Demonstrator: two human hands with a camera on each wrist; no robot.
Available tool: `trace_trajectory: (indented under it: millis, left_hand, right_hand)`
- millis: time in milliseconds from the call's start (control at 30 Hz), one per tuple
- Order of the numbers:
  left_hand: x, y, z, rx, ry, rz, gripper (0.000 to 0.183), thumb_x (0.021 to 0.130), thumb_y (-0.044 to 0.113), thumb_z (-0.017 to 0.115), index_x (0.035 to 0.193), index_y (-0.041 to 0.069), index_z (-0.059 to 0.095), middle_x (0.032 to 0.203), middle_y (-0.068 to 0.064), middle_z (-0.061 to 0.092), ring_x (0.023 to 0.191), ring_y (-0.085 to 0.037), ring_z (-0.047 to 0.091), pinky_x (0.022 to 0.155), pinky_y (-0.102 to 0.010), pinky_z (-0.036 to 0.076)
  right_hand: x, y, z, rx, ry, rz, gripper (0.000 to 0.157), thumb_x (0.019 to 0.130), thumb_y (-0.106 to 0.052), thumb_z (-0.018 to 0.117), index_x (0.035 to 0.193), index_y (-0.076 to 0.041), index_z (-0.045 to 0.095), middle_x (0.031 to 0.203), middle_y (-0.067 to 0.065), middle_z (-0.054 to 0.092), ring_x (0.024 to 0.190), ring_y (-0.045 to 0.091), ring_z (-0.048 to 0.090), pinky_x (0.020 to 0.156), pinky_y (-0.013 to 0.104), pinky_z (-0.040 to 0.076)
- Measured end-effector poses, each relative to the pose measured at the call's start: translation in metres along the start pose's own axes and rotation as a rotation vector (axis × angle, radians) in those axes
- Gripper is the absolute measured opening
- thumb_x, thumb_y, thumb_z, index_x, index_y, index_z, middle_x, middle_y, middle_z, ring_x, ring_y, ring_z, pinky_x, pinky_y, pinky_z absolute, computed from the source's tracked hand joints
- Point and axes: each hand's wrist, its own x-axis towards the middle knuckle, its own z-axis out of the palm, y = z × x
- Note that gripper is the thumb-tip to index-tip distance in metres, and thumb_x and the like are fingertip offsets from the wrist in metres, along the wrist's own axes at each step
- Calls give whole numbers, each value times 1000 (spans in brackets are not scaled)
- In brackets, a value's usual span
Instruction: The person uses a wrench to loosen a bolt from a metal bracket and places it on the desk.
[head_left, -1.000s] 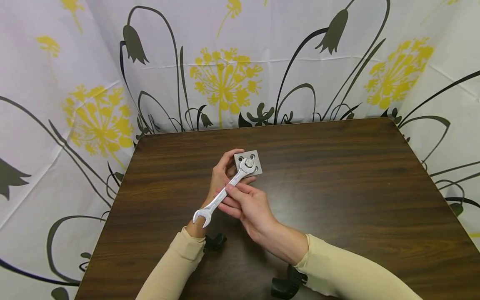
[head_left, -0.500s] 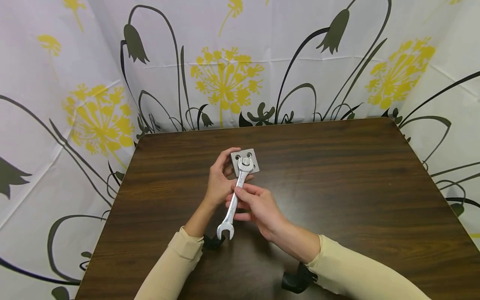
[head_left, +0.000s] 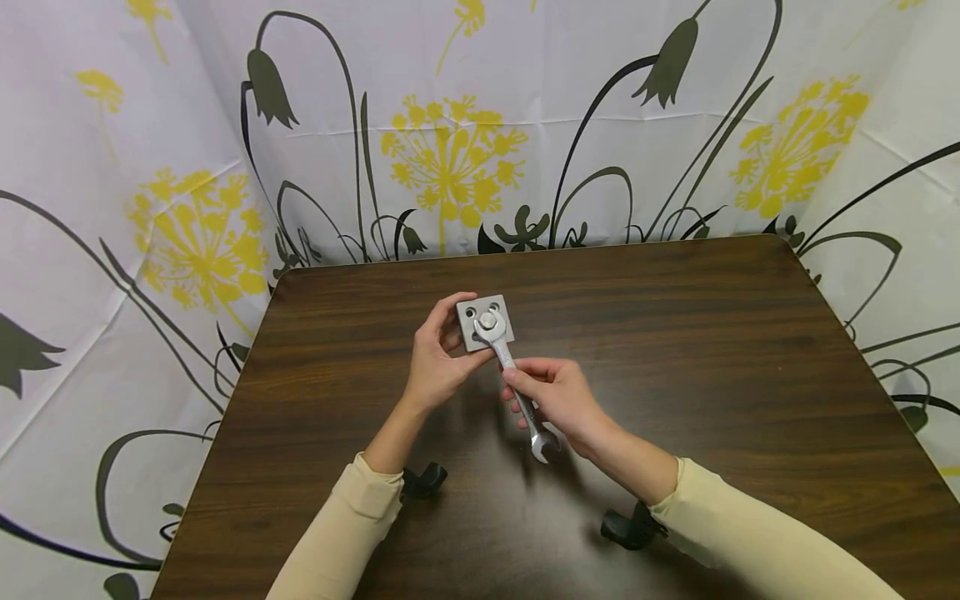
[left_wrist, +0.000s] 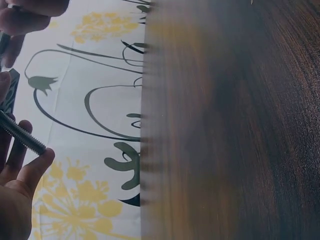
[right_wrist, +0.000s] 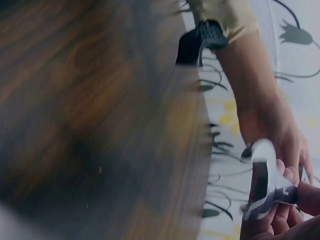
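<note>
The left hand [head_left: 438,362] grips a square metal block [head_left: 506,325] with holes in its face, held above the table [head_left: 675,358] near the middle of the frame. The right hand [head_left: 558,396], to its right and lower, pinches a double open-ended wrench [head_left: 502,347] along the shaft. The wrench's upper end sits around a bolt head [head_left: 487,321] at the block's face; its other end points toward the lower right. At left in the left-wrist view, a threaded shank [left_wrist: 27,137] extends beside the fingers.
</note>
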Motion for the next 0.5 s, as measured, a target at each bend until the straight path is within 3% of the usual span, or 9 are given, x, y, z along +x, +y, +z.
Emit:
trace_trajectory:
  millis: [200, 367, 500]
  left_hand:
    - [-1, 1, -2, 20, 8, -21, 71, 68, -17, 81, 131, -6, 51, 113, -22, 62, 97, -20, 63, 76, -27, 57]
    - [-2, -16, -5, 16, 0, -16, 74, 68, -13, 84, 133, 6, 53, 115, -15, 64, 98, -23, 64, 76, -30, 57]
    - [-2, -28, -8, 0, -6, -4, 76, 67, -12, 85, 133, 9, 53, 116, -13, 64, 99, -24, 64, 76, -32, 58]
  right_hand:
    - [10, -8, -20, -175, 15, -56, 24, 90, -16, 73, 104, 4, 72, 78, 12, 72, 61, 16, 65, 54, 32, 57]
    - [16, -19, -35, -503, -33, -221, 25, 82, -10, 80, 104, 1, 74, 78, 6, 71, 64, 15, 62, 58, 30, 52]
    - [21, -26, -43, -730, 13, -342, 27, 80, -5, 80, 106, -3, 75, 80, 1, 72, 70, 13, 63, 61, 29, 48]
